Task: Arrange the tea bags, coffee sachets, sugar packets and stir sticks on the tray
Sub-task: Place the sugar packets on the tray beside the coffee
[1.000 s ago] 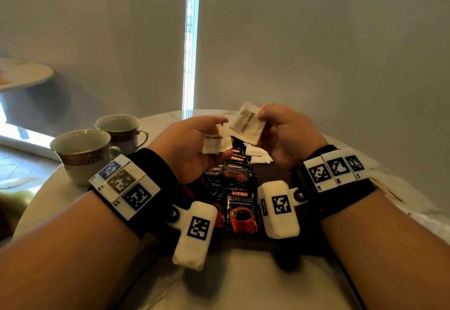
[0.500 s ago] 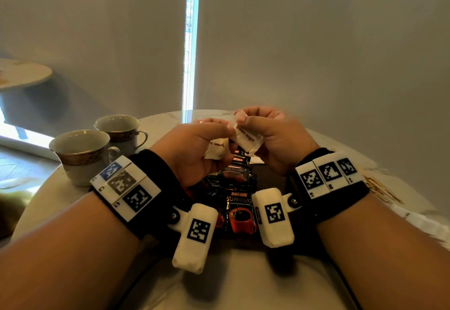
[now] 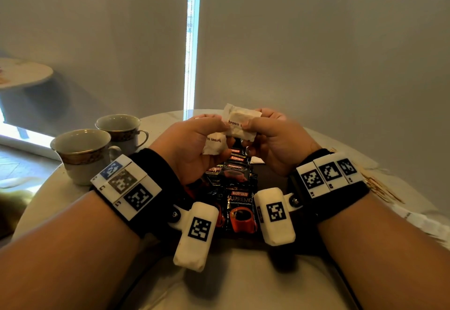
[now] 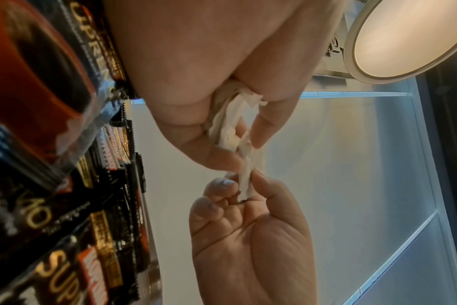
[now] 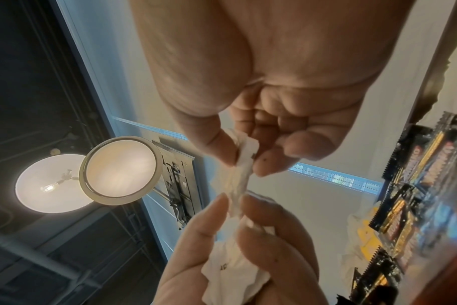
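Note:
Both hands hover over a dark tray [image 3: 270, 178] that holds a row of black Kopiko coffee sachets [image 3: 239, 202]. My left hand [image 3: 216, 129] holds a white brown-sugar packet [image 3: 214, 143] folded into its palm. My right hand [image 3: 248, 126] pinches a second brown-sugar packet [image 3: 241, 121] by its right edge, and my left thumb and forefinger pinch its left edge. In the left wrist view this shared packet [image 4: 245, 179] stretches between the two hands. The right wrist view shows the same packet [image 5: 244, 165] in my right fingertips and the palmed packet [image 5: 235, 274] below.
Two gold-rimmed cups [image 3: 85, 154] [image 3: 121, 129] stand at the table's left. Brown stir sticks [image 3: 379, 188] and pale packets [image 3: 426, 222] lie at the right edge. A white packet [image 3: 255, 160] lies on the tray beyond the sachets. Yellow-tagged bags [image 5: 363, 233] show beside the sachets.
My right hand has brought its sugar packet over to my left hand and lifted it. Now both hands pinch that packet; earlier the hands were apart.

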Demonstrator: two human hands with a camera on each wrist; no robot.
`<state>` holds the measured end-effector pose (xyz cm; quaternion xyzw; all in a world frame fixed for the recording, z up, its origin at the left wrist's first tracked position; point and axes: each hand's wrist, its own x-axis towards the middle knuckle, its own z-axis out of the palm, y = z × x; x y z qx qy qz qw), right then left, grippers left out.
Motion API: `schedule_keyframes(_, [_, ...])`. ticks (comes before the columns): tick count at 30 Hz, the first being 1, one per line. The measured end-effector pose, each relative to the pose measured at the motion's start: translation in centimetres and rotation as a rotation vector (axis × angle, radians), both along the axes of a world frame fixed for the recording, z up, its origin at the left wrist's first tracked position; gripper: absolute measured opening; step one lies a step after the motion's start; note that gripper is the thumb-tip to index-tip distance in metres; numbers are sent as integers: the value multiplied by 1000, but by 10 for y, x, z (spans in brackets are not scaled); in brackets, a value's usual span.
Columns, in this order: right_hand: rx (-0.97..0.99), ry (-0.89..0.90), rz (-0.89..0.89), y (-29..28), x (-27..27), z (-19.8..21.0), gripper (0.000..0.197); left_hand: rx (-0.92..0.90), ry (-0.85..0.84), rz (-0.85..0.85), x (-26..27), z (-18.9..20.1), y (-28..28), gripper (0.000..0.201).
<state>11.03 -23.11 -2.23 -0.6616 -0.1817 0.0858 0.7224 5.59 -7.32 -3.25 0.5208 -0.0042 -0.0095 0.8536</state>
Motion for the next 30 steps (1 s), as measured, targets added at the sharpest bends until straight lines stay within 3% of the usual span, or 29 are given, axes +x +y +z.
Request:
schedule_keyframes(3, [17,13,0,1,1,-1,18,14,9,32,1,-1,0,16])
schedule_keyframes(7, [27,21,3,-3,5,1,33,-8,55,53,4,0,0,9])
schedule_keyframes(12, [122,50,-123,-26,23,7,15,-49,119,96,6,-1,3,27])
schedule_keyframes(17, [167,247,-399,-55,57,-11,7,-84,112,97,7,0,5,26])
schedule_keyframes(23, [61,507,-509,-73,81,-43,14,-83,98,83,8,0,5,24])
schedule_keyframes(30, [-116,587,-486,-76,76,-49,6,-81,89,93,8,0,5,27])
